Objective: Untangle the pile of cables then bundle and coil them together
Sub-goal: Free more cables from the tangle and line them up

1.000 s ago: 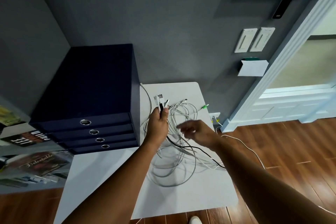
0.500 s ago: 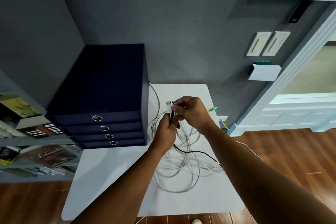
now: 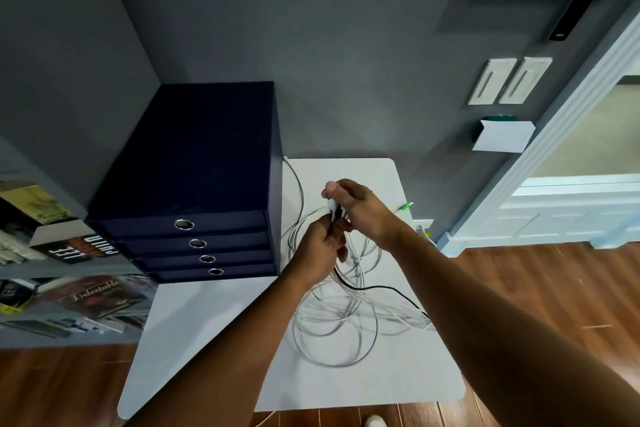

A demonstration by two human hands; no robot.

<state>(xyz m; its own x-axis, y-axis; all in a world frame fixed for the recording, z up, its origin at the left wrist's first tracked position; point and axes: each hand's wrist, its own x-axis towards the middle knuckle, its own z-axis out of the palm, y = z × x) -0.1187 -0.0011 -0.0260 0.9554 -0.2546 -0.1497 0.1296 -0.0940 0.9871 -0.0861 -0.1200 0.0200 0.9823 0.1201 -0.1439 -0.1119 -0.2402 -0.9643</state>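
Several thin cables (image 3: 339, 319), mostly white with one black cable (image 3: 381, 288), lie in loose loops on the white tabletop (image 3: 207, 340). Their plug ends (image 3: 335, 211) are raised above it, clenched in the left grip (image 3: 320, 248) and pinched from above by the right grip (image 3: 363, 208). The cables are judged light, limp and snag-prone, so hold is best taken just behind the stiff plugs.
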